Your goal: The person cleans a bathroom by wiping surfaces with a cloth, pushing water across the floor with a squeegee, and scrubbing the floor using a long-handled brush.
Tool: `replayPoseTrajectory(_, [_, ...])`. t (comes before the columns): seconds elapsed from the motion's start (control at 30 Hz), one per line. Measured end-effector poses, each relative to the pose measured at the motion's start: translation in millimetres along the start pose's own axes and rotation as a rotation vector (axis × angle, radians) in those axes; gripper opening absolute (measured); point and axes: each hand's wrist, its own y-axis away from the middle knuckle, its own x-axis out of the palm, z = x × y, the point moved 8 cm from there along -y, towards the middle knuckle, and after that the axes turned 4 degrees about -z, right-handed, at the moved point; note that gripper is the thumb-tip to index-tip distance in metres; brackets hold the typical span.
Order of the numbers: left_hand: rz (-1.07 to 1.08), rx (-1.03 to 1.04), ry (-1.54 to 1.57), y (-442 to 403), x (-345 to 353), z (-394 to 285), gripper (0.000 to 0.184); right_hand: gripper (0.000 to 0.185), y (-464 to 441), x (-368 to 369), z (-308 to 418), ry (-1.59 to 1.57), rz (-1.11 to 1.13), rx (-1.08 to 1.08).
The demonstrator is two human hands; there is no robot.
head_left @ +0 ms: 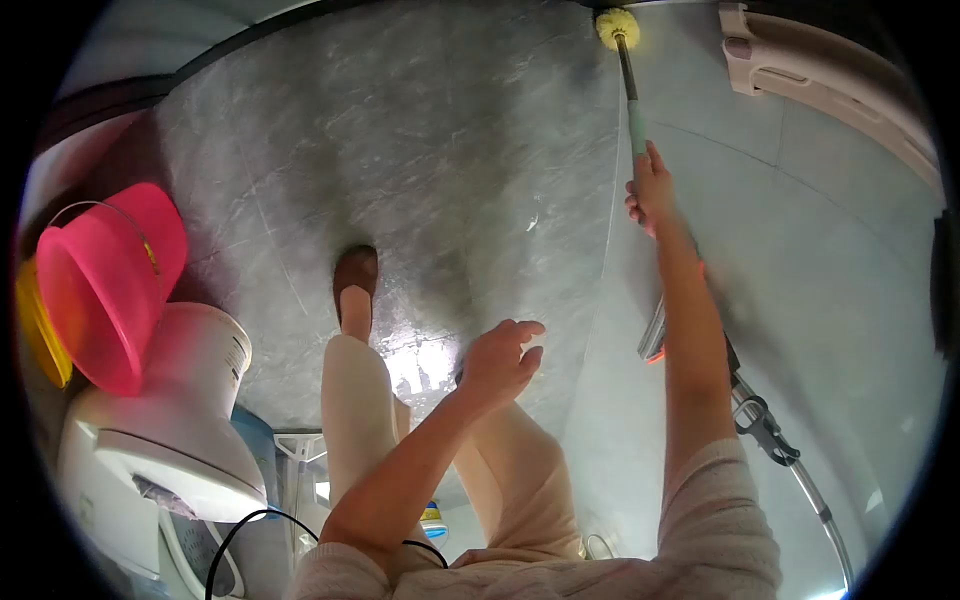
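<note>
My right hand (655,195) reaches forward along the wall and is closed round the green grip of a long-handled scrub brush (636,115). The brush's round yellow bristle head (618,30) is at the far end, at the corner where the floor meets the walls. My left hand (503,362) hangs above my right knee with nothing in it. Its fingers are loosely bent, with the thumb apart from them. Below both hands lies the grey marbled floor (430,130), with a wet-looking shiny patch near my feet.
A bright pink bucket (105,285) with a wire handle rests at the left by a white toilet (190,370), with a yellow basin (38,320) behind. A metal-poled mop or squeegee (785,450) leans along the right wall. A beige rail or shelf (840,85) is at the upper right.
</note>
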Motion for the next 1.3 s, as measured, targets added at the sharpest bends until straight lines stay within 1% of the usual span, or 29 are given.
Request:
replayPoseTrajectory(0.07, [0.007, -0.004, 0.017, -2, 0, -6, 0.023, 0.047, 21, -24, 18, -0.205, 0.036, 0.01])
replayPoseTrajectory(0.17, [0.007, -0.002, 0.046, -3, -2, -10, 0.024, 0.047, 37, -47, 46, -0.245, 0.055, 0.021])
replayPoseTrajectory(0.2, [0.001, 0.001, 0.064, -3, -2, -11, 0.024, 0.047, 35, -50, 55, -0.155, 0.024, -0.024])
replayPoseTrajectory(0.3, [0.004, -0.006, 0.071, -3, 1, -10, 0.023, 0.047, -13, -36, 83, 0.049, 0.091, -0.033])
replayPoseTrajectory(0.4, [-0.016, 0.01, 0.059, -2, 1, -8, 0.021, 0.046, -20, -11, 89, 0.288, 0.077, -0.181])
replayPoseTrajectory(0.43, [-0.03, 0.036, 0.051, -5, 0, -8, 0.021, 0.045, -9, -12, 83, 0.533, 0.045, -0.237])
replayPoseTrajectory(0.5, [-0.013, -0.003, 0.066, -5, 2, -5, 0.02, 0.045, -50, -29, 32, 0.627, -0.076, -0.395])
replayPoseTrajectory(0.57, [-0.009, -0.024, 0.058, -4, -2, -2, 0.019, 0.046, -39, -30, -16, 0.712, -0.101, -0.341])
replayPoseTrajectory(0.63, [-0.009, -0.014, 0.041, -3, -8, -7, 0.019, 0.047, -8, -32, -94, 0.695, -0.182, -0.536])
replayPoseTrajectory(0.67, [-0.014, -0.006, 0.052, -2, -8, -8, 0.019, 0.047, 16, -33, -126, 0.695, -0.181, -0.474])
replayPoseTrajectory(0.73, [-0.025, 0.009, 0.064, -2, -6, -9, 0.019, 0.047, 16, -29, -146, 0.654, -0.22, -0.496])
replayPoseTrajectory(0.8, [0.012, -0.019, 0.081, 0, 0, -6, 0.019, 0.047, -37, -18, -124, 0.561, -0.301, -0.659])
replayPoseTrajectory(0.83, [0.025, -0.034, 0.081, 0, 2, -2, 0.018, 0.047, -41, -6, -63, 0.463, -0.162, -0.488])
replayPoseTrajectory(0.87, [-0.006, -0.013, 0.055, -2, -1, 2, 0.018, 0.046, -38, 8, 1, 0.378, -0.051, -0.304])
replayPoseTrajectory(0.97, [-0.043, 0.021, 0.028, 0, 6, 3, 0.018, 0.047, -27, 4, -38, 0.603, -0.112, -0.345])
replayPoseTrajectory(1.0, [-0.036, 0.018, 0.015, -2, 3, 3, 0.018, 0.049, -15, -3, -83, 0.57, -0.127, -0.285])
replayPoseTrajectory(1.07, [-0.013, -0.008, 0.044, 1, -2, -5, 0.018, 0.054, 40, -36, -207, 0.626, -0.243, -0.74])
replayPoseTrajectory(1.1, [-0.016, -0.007, 0.061, 2, -4, -7, 0.018, 0.055, 51, -42, -226, 0.64, -0.13, -0.367])
replayPoseTrajectory(1.17, [-0.01, -0.006, 0.082, 4, -2, -6, 0.018, 0.056, 17, -29, -217, 0.626, -0.112, -0.331])
replayPoseTrajectory(1.2, [-0.007, 0.003, 0.066, 4, 1, -6, 0.019, 0.054, -5, -15, -166, 0.618, -0.167, -0.42])
replayPoseTrajectory(1.23, [-0.006, 0.007, 0.044, 5, 3, -5, 0.019, 0.053, -41, -2, -120, 0.591, -0.128, -0.257])
replayPoseTrajectory(1.27, [-0.003, 0.008, 0.019, 6, 5, -1, 0.019, 0.05, -71, 7, -66, 0.436, -0.243, -0.627])
replayPoseTrajectory(1.3, [-0.004, 0.006, -0.023, 5, 4, 2, 0.02, 0.048, -48, 15, -12, 0.362, -0.064, -0.205])
